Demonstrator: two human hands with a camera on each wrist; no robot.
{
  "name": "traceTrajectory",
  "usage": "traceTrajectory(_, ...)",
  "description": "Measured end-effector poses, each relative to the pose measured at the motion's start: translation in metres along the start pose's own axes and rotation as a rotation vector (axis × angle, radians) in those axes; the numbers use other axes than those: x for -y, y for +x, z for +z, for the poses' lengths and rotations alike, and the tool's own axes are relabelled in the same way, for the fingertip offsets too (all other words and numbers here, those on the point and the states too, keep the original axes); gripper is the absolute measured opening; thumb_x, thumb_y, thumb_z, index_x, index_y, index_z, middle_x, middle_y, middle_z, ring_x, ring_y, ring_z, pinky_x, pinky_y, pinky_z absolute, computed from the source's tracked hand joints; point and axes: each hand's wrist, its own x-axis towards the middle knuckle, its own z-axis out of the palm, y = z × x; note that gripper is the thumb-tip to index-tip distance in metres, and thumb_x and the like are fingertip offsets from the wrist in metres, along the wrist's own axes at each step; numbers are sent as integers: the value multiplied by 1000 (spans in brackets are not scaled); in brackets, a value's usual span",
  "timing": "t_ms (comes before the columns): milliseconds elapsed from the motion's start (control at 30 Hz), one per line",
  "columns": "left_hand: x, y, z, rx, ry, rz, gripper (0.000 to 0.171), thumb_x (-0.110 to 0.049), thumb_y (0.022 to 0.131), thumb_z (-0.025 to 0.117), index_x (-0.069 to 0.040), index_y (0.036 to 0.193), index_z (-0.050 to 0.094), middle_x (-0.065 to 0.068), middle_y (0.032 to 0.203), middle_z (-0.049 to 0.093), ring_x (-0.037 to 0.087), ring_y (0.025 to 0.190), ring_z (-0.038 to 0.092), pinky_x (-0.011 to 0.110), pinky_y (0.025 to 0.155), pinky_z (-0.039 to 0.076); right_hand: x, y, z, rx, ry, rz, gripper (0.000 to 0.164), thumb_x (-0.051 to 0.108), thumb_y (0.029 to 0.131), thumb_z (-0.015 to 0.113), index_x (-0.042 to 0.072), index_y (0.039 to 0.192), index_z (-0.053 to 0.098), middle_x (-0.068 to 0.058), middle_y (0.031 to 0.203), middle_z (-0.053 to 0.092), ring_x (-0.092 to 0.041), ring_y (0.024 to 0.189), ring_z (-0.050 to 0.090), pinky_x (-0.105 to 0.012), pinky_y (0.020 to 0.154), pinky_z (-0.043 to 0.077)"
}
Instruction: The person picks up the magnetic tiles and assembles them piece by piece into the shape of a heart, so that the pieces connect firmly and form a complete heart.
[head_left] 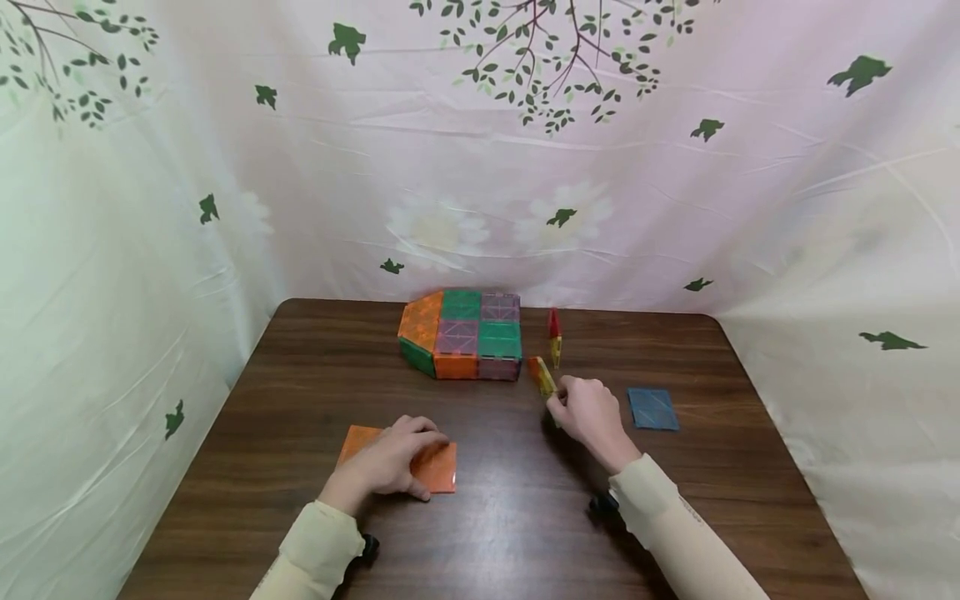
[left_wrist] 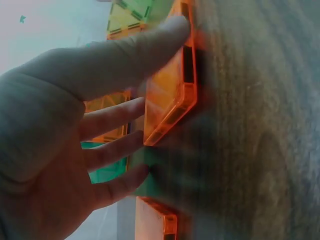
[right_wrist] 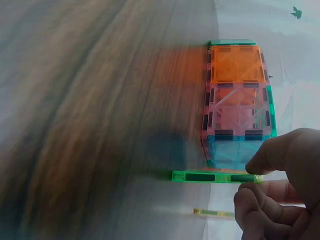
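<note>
My left hand [head_left: 393, 457] spans a flat orange square magnetic tile [head_left: 437, 468] low on the table, its thumb and fingers at opposite edges. Part of a second orange tile [head_left: 358, 437] shows to the left, partly hidden by the hand. On the other side, my right hand [head_left: 592, 417] pinches an upright tile [right_wrist: 217, 176] between thumb and fingers. Its edge looks green in the right wrist view. In the head view, an orange and yellow upright piece [head_left: 542, 375] stands at the fingertips. Beyond it stands a red and yellow upright piece [head_left: 555, 337].
At the table's back, a box-like block of joined tiles [head_left: 459, 335] in orange, green and purple stands near the patterned curtain [head_left: 480, 167]. A blue square tile [head_left: 653, 409] lies flat to the right of my right hand, on the dark wooden table [head_left: 510, 533].
</note>
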Motion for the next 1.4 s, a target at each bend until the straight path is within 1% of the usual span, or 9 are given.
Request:
traceTrajectory(133, 1, 2, 4, -25, 50, -3, 78, -39, 71, 99, -17, 139, 67, -1, 128, 61, 23, 118, 53, 50, 100, 50, -9, -10, -3, -33, -20, -98, 9, 17, 88, 70, 12, 81, 73, 1, 67, 65, -12, 48, 45, -30, 42, 37)
traceTrajectory(333, 3, 5, 8, -91, -14, -65, 84, -33, 72, 100, -9, 143, 62, 1, 126, 55, 18, 111, 55, 43, 97, 54, -25, -21, -7, -69, -8, -220, 7, 16, 89, 76, 10, 85, 79, -2, 79, 72, -8, 60, 59, -30, 52, 51)
traceTrajectory(467, 5, 9, 9, -188, -77, -104, 81, -26, 71, 101, -10, 140, 64, 0, 119, 49, 15, 100, 55, 38, 86, 54, -36, -26, -12, -46, 14, -266, 8, 16, 88, 78, 10, 91, 81, 0, 82, 73, -6, 65, 63, -28, 56, 54)
traceTrajectory(600, 6, 13, 8, -317, -111, -137, 66, -21, 75, 98, -17, 133, 68, -2, 113, 53, 14, 94, 56, 36, 82, 54, -45, -28, -16, -13, 52, -340, 6, 15, 90, 78, 10, 91, 81, 4, 81, 72, -2, 66, 62, -24, 58, 53)
traceTrajectory(700, 7, 18, 8, -393, -117, -109, 54, -14, 83, 92, -17, 132, 69, -1, 114, 63, 15, 94, 62, 37, 80, 56, -49, -27, -16, 10, 72, -376, 5, 15, 91, 77, 11, 90, 80, 6, 82, 71, 0, 67, 61, -23, 60, 54)
traceTrajectory(800, 7, 23, 9, -430, -122, -55, 49, -8, 89, 85, -14, 136, 68, 4, 121, 71, 20, 99, 69, 42, 82, 59, -51, -24, -13, 34, 75, -379, 5, 17, 92, 78, 12, 93, 79, 6, 84, 71, -1, 68, 60, -24, 60, 53)
traceTrajectory(1000, 5, 38, 13, -364, -175, -20, 58, 0, 99, 69, -6, 155, 51, 13, 143, 64, 29, 120, 68, 49, 97, 57, -50, -17, -1, 103, 82, -367, 14, 20, 97, 76, 14, 110, 78, 3, 99, 76, -3, 76, 63, -30, 64, 55)
traceTrajectory(1233, -2, 52, 12, -259, -300, 6, 80, 14, 95, 56, -6, 167, 26, 16, 163, 43, 33, 145, 49, 53, 112, 46, -37, -10, 7, 170, 145, -381, 12, 22, 103, 71, 20, 113, 76, 9, 100, 75, 0, 78, 65, -30, 69, 57)
traceTrajectory(1400, -10, 64, 13, -219, -293, -19, 75, 9, 100, 52, -5, 168, 22, 17, 166, 39, 32, 140, 52, 50, 110, 47, -22, -2, 15, 182, 148, -438, 12, 22, 103, 70, 18, 112, 75, 7, 99, 75, -2, 78, 66, -32, 71, 58)
